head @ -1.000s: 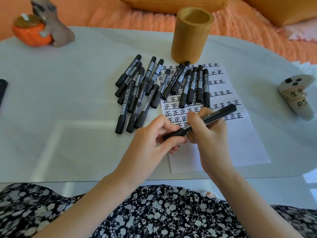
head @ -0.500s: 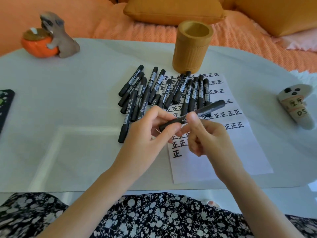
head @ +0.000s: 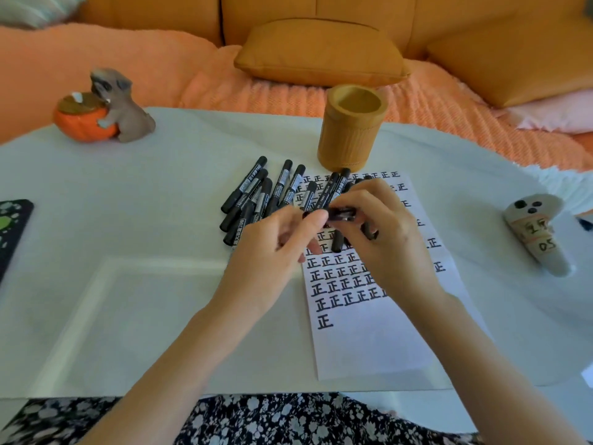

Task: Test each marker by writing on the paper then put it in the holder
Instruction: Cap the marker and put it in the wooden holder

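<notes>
Both my hands hold one black marker (head: 342, 214) just above the pile of several black markers (head: 256, 197) on the table. My left hand (head: 282, 252) pinches its left end. My right hand (head: 382, 232) has its fingers curled round the right part and hides most of it. The white paper (head: 362, 335) lies under my hands, with rows of black written characters. The tan cylindrical holder (head: 351, 128) stands upright behind the paper, and I see nothing inside it.
A pumpkin-and-animal figurine (head: 106, 110) stands at the back left. A small white ghost figure (head: 539, 236) lies at the right. A dark patterned object (head: 12, 229) sits at the left edge. An orange sofa with cushions (head: 321, 49) is behind the white table (head: 112, 284).
My hands have lifted the marker off the lower part of the paper and moved it up over the pile. The camera has tilted up, showing more of the sofa.
</notes>
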Tool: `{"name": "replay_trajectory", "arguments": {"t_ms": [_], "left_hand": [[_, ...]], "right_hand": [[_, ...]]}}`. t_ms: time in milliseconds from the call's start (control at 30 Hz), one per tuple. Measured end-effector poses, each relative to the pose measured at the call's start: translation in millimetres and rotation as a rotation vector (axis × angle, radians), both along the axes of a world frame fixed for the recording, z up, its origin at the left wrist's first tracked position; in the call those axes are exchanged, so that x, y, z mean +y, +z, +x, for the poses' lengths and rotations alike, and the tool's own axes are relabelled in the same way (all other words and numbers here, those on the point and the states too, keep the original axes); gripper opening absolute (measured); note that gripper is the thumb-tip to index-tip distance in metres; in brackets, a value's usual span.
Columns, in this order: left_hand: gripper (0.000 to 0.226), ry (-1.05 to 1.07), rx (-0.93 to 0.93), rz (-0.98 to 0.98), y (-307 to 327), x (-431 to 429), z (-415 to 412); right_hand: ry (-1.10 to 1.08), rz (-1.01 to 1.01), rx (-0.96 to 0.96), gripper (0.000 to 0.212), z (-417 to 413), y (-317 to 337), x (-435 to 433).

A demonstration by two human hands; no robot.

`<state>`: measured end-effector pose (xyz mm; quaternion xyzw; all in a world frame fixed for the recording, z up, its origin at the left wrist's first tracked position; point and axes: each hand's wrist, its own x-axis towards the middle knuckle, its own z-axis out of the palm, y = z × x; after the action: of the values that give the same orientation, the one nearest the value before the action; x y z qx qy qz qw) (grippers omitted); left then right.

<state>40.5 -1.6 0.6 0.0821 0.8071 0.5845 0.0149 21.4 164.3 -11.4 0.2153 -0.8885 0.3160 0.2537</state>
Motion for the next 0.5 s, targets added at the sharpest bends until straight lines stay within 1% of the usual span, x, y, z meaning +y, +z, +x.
{"name": "replay_trajectory", "arguments": {"t_ms": [33, 67, 167, 233, 300, 433, 500], "left_hand": [[0.04, 0.01, -0.011, -0.014, -0.8, -0.8, -2.3], [0.037, 0.027, -0.012, -0.031, -2.2, -1.6, -4.8], [0.012, 0.078, 0.046, -0.153, -8.6, -2.9, -12.5], [0.009, 0.085, 0.066, -0.229, -12.2, -2.4, -15.7], [0.01, 0.092, 0.086, -0.29, -13.9, -1.9, -17.7], [0.012, 0.11, 0.111, -0.37, -15.4, -2.8, -19.5], [0.013, 0.112, 0.116, -0.388, -17.5, -4.2, -20.4]], "right_hand": [[-0.024, -0.062, -0.009, 0.012, -7.6, 4.5, 0.7], [-0.055, -0.149, -0.013, 0.012, -15.6, 11.1, 1.4], [-0.138, -0.487, -0.027, 0.017, -46.4, 37.7, 4.2], [-0.178, -0.626, 0.005, 0.021, -69.5, 52.3, 6.1], [-0.226, -0.673, 0.061, 0.02, -92.6, 60.8, 8.1], [-0.308, -0.604, 0.159, 0.016, -130.7, 63.8, 11.4], [-0.35, -0.542, 0.154, 0.028, -143.8, 60.8, 10.4]]}}
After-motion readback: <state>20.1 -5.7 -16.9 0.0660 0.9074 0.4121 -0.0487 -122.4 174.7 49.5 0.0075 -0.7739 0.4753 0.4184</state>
